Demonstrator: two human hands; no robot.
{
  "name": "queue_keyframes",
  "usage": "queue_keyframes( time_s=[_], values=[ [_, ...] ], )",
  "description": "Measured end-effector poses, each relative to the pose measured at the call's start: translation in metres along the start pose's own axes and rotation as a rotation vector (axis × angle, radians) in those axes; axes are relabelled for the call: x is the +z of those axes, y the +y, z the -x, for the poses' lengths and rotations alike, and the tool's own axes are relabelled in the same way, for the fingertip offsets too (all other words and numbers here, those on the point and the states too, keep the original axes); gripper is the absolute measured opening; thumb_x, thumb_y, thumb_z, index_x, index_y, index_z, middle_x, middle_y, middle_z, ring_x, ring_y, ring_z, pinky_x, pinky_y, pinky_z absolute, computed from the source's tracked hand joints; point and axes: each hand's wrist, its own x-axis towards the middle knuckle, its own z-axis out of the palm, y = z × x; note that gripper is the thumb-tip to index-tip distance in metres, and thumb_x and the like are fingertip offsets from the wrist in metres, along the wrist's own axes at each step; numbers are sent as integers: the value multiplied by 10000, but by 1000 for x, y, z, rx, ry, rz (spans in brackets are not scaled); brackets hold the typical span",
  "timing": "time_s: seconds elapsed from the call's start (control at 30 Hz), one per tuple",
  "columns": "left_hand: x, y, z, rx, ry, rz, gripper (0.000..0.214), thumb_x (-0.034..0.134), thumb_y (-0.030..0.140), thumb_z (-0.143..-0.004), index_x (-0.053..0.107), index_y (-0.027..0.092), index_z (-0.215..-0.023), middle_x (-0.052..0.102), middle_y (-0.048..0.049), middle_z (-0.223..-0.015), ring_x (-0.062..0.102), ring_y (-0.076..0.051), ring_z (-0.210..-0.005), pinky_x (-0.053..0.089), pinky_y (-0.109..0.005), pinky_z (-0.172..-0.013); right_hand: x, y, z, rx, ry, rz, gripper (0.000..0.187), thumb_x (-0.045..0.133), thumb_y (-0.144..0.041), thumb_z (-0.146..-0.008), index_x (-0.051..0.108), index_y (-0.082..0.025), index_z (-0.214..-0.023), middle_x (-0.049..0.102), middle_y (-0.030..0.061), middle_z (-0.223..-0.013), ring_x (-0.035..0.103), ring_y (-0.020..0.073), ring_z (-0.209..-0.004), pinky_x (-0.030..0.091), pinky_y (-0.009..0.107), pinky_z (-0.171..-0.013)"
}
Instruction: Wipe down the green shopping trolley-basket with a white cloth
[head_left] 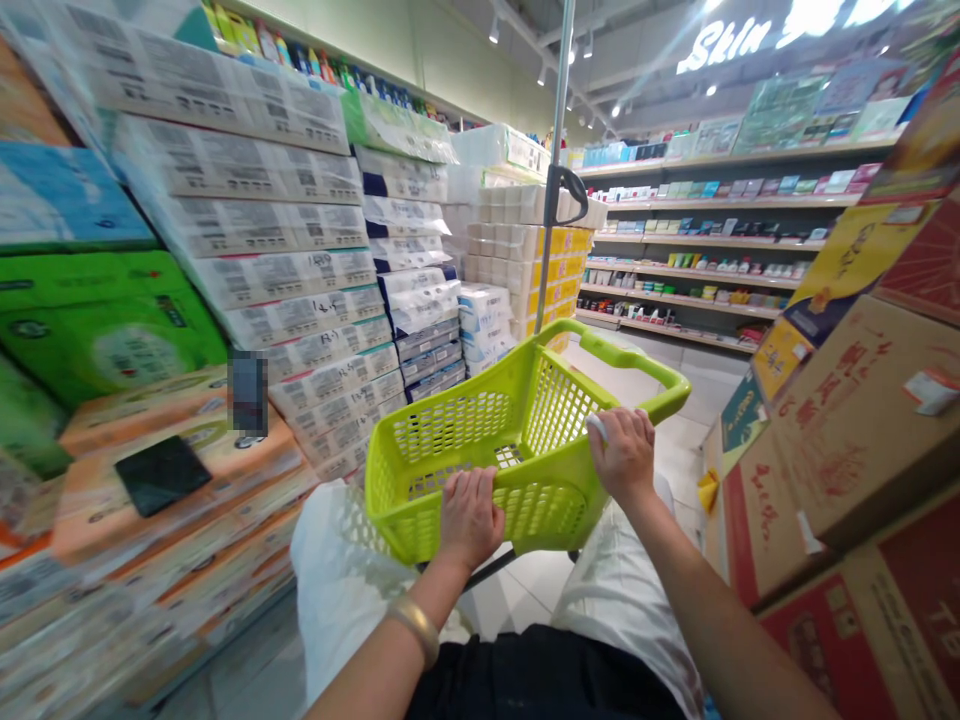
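A lime-green plastic shopping basket (pixel 544 508) with latticed sides stands in front of my legs, its handle (pixel 641 372) raised at the far right end. My left hand (pixel 474 515), with a gold-coloured bangle above the wrist, is closed over the near rim around its middle. Farther right along the same rim, my right hand (pixel 626 452) is closed too. A small white bit (pixel 598 427) shows at its thumb side; I cannot make out what it is. Through the lattice and the open top, only the basket's floor shows, and my left hand covers part of the near wall.
Stacked tissue packs (pixel 300 255) rise at left, with a dark flat tablet-like object (pixel 163 475) on orange packs. Cardboard cartons (pixel 862 430) line the right. A metal pole (pixel 559 120) stands behind the basket. Stocked shelves (pixel 697 205) fill the back.
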Motion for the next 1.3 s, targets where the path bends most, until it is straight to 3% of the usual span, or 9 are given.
queue_keyframes(
  time_s=[0.1, 0.27, 0.37, 0.57, 0.67, 0.9, 1.0, 1.2, 1.3],
  values=[
    [0, 1, -1, -13, 1, -6, 452, 540, 148, -671, 532, 169, -1122, 612, -74, -940, 535, -249, -914, 351, -409, -923, 6, -35, 12, 36, -25, -56, 153, 469, -300, -930, 592, -220, -886, 613, 58, -883, 518, 228, -959, 292, 420, -1033],
    [0, -3, 2, -6, -16, -9, 467, 541, 144, -665, 530, 179, -1131, 622, -82, -958, 553, -260, -926, 350, -415, -927, 12, -91, 33, -87, -202, -240, 151, 452, -278, -941, 595, -232, -939, 619, 37, -891, 514, 201, -945, 291, 383, -1032],
    [0, -6, 4, 14, 0, -17, 480, 534, 135, -670, 525, 173, -1149, 627, -86, -971, 554, -261, -940, 346, -412, -937, 9, -79, 28, -147, -216, -202, 144, 470, -293, -939, 600, -238, -914, 617, 28, -854, 518, 193, -914, 308, 360, -1013],
    [-2, -4, 3, 10, 11, -12, 463, 519, 131, -681, 528, 170, -1142, 623, -81, -951, 543, -251, -920, 350, -400, -926, -3, -14, 4, -76, -56, -50, 138, 486, -300, -931, 598, -222, -909, 627, 53, -911, 523, 218, -1002, 303, 391, -1040],
    [-3, 0, 1, -9, 5, -2, 455, 520, 138, -681, 528, 169, -1135, 618, -82, -945, 540, -255, -921, 349, -405, -921, 0, -20, 7, -7, -17, -46, 141, 475, -290, -928, 594, -217, -908, 620, 66, -929, 513, 234, -1026, 295, 426, -1045],
    [-2, -1, 0, 7, -4, -5, 456, 543, 146, -669, 531, 152, -1124, 615, -86, -950, 535, -253, -918, 352, -404, -922, 15, -96, 33, -57, -209, -211, 145, 460, -285, -944, 584, -230, -893, 615, 35, -869, 514, 204, -941, 293, 384, -1041],
    [-2, -4, 1, 16, -1, -12, 469, 543, 142, -665, 530, 158, -1134, 618, -79, -952, 537, -250, -929, 353, -402, -930, 12, -84, 28, -112, -222, -193, 151, 469, -294, -945, 590, -231, -882, 613, 28, -839, 521, 194, -909, 307, 364, -1028],
    [-3, -1, 1, -1, -9, -2, 462, 525, 138, -676, 537, 156, -1138, 615, -74, -938, 532, -246, -918, 350, -397, -925, 1, -17, 4, -68, -63, -36, 148, 482, -297, -938, 602, -218, -905, 633, 52, -909, 528, 217, -995, 301, 383, -1042],
    [-3, 3, -1, -15, -9, 11, 450, 527, 142, -676, 540, 145, -1126, 612, -82, -943, 525, -253, -912, 347, -405, -924, 2, -21, 5, -11, -25, -19, 148, 478, -291, -934, 600, -212, -902, 630, 64, -914, 523, 234, -1013, 296, 411, -1049]
  ],
)
